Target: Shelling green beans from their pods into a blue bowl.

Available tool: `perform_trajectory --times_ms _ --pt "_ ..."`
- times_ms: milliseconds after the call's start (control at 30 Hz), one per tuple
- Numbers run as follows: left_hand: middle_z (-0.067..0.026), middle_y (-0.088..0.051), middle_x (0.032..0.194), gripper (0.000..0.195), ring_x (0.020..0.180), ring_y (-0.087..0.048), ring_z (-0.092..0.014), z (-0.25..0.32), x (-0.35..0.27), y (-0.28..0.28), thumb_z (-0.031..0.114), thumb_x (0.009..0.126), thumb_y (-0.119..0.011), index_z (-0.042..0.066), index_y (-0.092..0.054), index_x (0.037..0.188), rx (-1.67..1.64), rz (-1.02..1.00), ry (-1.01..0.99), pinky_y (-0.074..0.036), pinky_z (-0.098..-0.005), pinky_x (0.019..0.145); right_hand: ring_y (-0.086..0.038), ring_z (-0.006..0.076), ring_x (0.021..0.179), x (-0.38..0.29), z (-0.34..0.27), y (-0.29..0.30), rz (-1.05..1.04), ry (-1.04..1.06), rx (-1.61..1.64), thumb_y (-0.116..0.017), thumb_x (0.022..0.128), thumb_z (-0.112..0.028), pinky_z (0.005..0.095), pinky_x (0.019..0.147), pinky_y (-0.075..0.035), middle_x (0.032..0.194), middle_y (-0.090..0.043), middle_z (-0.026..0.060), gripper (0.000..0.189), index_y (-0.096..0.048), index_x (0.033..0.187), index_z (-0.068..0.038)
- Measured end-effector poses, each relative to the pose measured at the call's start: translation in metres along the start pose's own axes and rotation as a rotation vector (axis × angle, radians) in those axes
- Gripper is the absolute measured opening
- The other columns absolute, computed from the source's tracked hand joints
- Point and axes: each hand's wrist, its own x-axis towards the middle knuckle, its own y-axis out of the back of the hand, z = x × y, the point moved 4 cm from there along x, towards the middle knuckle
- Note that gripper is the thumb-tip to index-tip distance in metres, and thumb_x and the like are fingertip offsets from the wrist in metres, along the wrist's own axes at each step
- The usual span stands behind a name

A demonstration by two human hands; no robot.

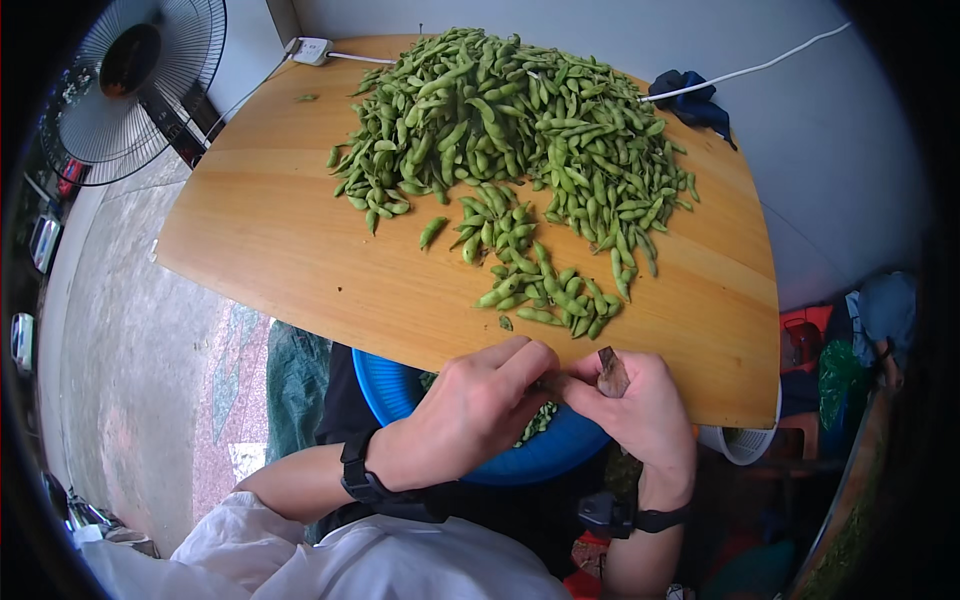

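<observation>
My left hand (480, 397) and my right hand (637, 397) meet just off the table's near edge, above a blue plastic basin (375, 382). The left fingers are curled and pinch something small at the fingertips, mostly hidden; it may be a pod. A brown, worn tool or blade piece (612, 373) lies in my right hand, by the thumb. Shelled green beans (538, 424) show in the basin below. Beyond my hands a small group of green soybean pods (555, 292) lies on the wooden table, in front of a large heap of pods (510, 120).
The wooden table (262, 202) fills the middle. A fan (135, 75) stands at the far left, near a white power strip (309, 51). Dark cloth (694, 101) lies at the back right, by a white cable (750, 69). A white basket (750, 442) is below the right edge.
</observation>
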Motion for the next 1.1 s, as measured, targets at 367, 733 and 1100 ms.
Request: perform_trajectory --times_ms 367,733,1100 --pt "-0.0113 -0.071 0.093 0.023 0.086 -0.077 -0.023 0.005 0.011 0.002 -0.008 0.084 -0.078 0.000 -0.063 0.100 -0.195 -0.076 0.092 -0.062 -0.0327 0.074 -0.050 0.0039 0.065 -0.009 0.007 0.004 0.111 0.065 0.057 -0.077 0.088 -0.015 0.0279 0.058 -0.044 0.067 -0.058 -0.0031 0.018 -0.070 0.085 0.001" --pt "-0.0117 -0.070 0.100 0.027 0.090 -0.072 -0.031 0.004 -0.002 0.001 -0.012 0.081 -0.071 0.002 -0.069 0.104 -0.164 -0.251 0.017 -0.058 -0.0362 0.078 -0.058 0.0066 0.064 -0.066 0.026 0.047 0.271 0.116 -0.015 -0.079 0.089 -0.014 0.0283 0.062 -0.050 0.068 -0.066 0.0041 0.018 -0.073 0.094 0.002" --pt "-0.0134 -0.063 0.110 0.034 0.098 -0.066 -0.033 -0.014 0.025 0.011 0.000 0.080 -0.068 -0.002 -0.066 0.113 0.397 -0.119 -0.170 -0.058 -0.0417 0.082 -0.073 0.0235 0.088 -0.136 0.041 0.106 0.535 -0.197 -0.673 -0.079 0.078 -0.008 0.0340 0.083 -0.054 0.094 -0.074 0.0166 0.033 -0.072 0.108 0.003"
